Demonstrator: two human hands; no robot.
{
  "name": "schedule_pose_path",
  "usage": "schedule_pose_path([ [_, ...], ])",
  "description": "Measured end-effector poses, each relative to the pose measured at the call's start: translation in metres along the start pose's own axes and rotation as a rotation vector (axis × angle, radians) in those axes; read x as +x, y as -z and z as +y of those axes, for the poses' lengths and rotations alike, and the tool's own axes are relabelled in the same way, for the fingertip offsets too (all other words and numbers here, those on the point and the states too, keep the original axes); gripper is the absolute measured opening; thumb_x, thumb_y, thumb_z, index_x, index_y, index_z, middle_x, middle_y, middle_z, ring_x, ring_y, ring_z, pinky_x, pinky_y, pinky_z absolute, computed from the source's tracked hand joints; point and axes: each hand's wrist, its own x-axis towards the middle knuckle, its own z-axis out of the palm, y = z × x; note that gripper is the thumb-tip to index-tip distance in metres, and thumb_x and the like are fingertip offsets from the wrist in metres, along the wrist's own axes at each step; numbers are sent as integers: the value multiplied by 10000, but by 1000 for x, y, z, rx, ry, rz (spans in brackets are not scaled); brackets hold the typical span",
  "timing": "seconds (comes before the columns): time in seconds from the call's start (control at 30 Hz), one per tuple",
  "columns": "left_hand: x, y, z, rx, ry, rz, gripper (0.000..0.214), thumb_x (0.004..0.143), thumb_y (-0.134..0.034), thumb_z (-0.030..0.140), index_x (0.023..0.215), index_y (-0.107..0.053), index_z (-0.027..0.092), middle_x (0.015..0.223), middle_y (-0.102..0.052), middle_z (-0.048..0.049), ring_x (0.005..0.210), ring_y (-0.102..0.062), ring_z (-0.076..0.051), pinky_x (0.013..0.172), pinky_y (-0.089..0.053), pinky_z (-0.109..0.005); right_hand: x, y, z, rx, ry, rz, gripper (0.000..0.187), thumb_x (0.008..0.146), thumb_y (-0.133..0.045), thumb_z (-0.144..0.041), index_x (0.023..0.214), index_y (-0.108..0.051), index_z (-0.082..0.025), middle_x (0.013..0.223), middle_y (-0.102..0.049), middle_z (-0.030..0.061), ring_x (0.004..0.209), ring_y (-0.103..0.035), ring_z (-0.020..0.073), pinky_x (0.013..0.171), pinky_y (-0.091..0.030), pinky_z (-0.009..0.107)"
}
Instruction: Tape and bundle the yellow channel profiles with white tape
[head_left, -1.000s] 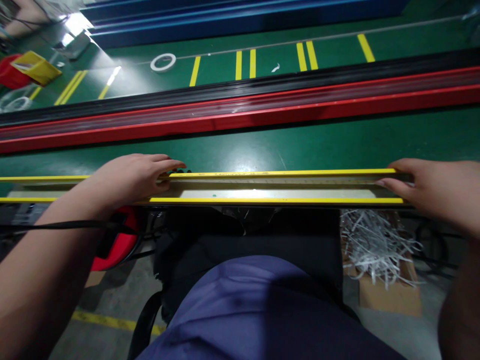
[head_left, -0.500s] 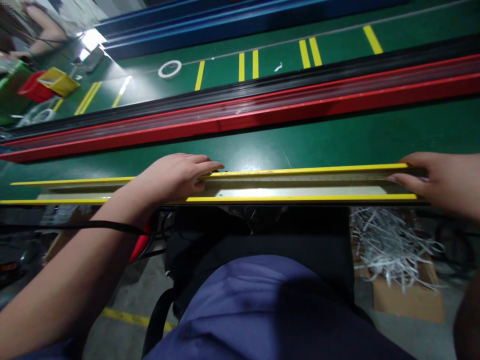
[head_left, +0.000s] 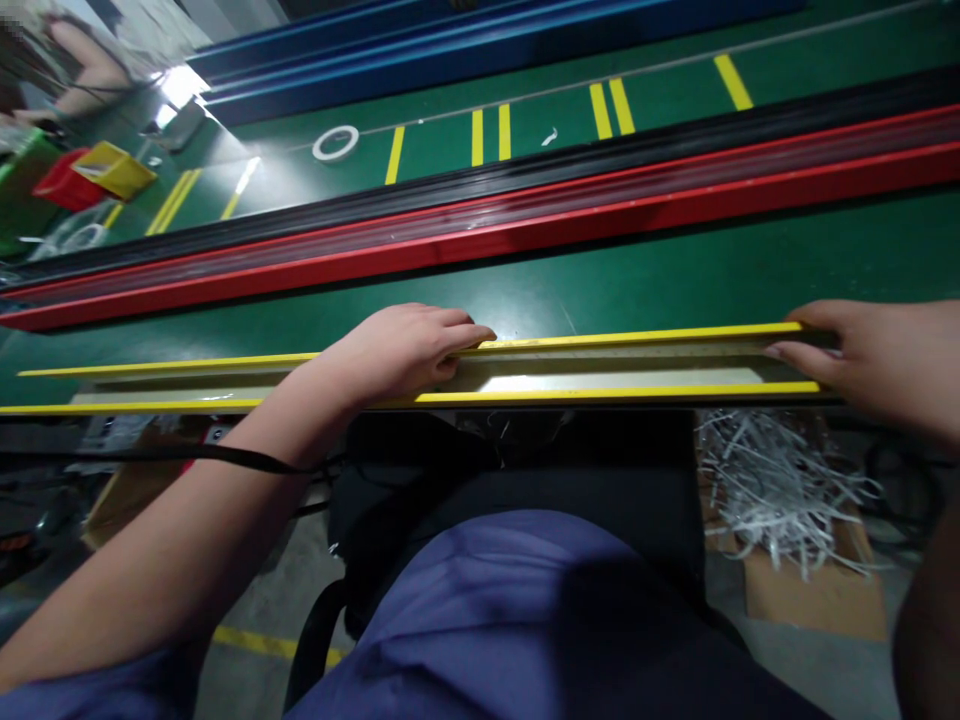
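Yellow trims the 2 long edges of a pale channel (head_left: 600, 379), which runs from the left of the scene along the near side of the green table (head_left: 637, 270). Far left sit a red bin (head_left: 64, 182) and a yellow bin (head_left: 116, 172). Near left, the forearm slants up over the channel's near edge, and the left hand (head_left: 405, 350) bends palm down across the trough, fingers over the far edge, thumb inside, pinching the far wall. Beyond it, a band of tabletop, wider toward the right, separates the channel from a red rail (head_left: 450, 247). Right, the right hand (head_left: 862, 345) comes in sideways and pinches the same wall, thumb inside, fingers behind. Below that hand, near right, clear strips (head_left: 772, 490) spill over a cardboard box (head_left: 814, 595).
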Motion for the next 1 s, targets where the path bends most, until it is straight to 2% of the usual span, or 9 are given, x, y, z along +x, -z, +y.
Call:
schedule_pose_path([
  [0.17,-20,-11,-23,-32,55,-27,566,1001,-527,352,1567,-535,330,1357,-690,-69,1129,-689,-258,872,-520,-326,-3,11,-5,7,25,-66,502,971,-409,-700,1242,-657,-358,970,-711,88,654,-509,221,645,-306,388],
  [0.33,-67,-24,-64,-75,224,-93,660,1016,-511,496,1658,-390,395,1428,-648,-66,1065,-696,-254,822,-519,-316,-9,22,-15,9,7,-97,501,965,-419,-680,1231,-672,-339,955,-708,82,649,-490,213,648,-299,377],
  [0.47,-108,-27,-94,-68,399,-202,678,1045,-442,544,1686,-298,373,1476,-600,-77,1023,-665,-229,813,-499,-298,-14,22,-19,2,-11,-30,485,958,-441,-661,1241,-674,-343,945,-707,77,650,-488,216,642,-309,374],
  [0.57,-124,-30,-106,-88,478,-213,733,1023,-455,618,1679,-302,330,1443,-615,-71,1057,-647,-220,858,-491,-283,-11,16,-16,4,-24,-11,502,943,-446,-706,1238,-676,-371,953,-712,62,650,-498,217,634,-321,371],
  [0.73,-119,-33,-99,-100,452,-170,739,1002,-493,621,1656,-398,290,1430,-637,-95,1092,-675,-261,849,-486,-304,-5,8,-7,19,7,-18,530,950,-431,-730,1255,-672,-370,944,-714,59,646,-512,213,629,-313,374],
  [0.87,-101,-37,-89,-124,345,-84,729,990,-469,672,1647,-414,362,1423,-669,-38,1125,-673,-258,889,-529,-332,-6,10,-7,38,8,-27,530,956,-425,-727,1246,-676,-360,994,-723,75,657,-517,218,635,-311,376],
  [1.0,-77,-38,-78,-89,235,-14,666,988,-500,565,1630,-418,406,1379,-691,-41,1089,-699,-238,866,-560,-339,-8,17,-12,49,7,-58,526,951,-430,-711,1239,-682,-351,1027,-726,93,668,-523,229,648,-315,379],
])
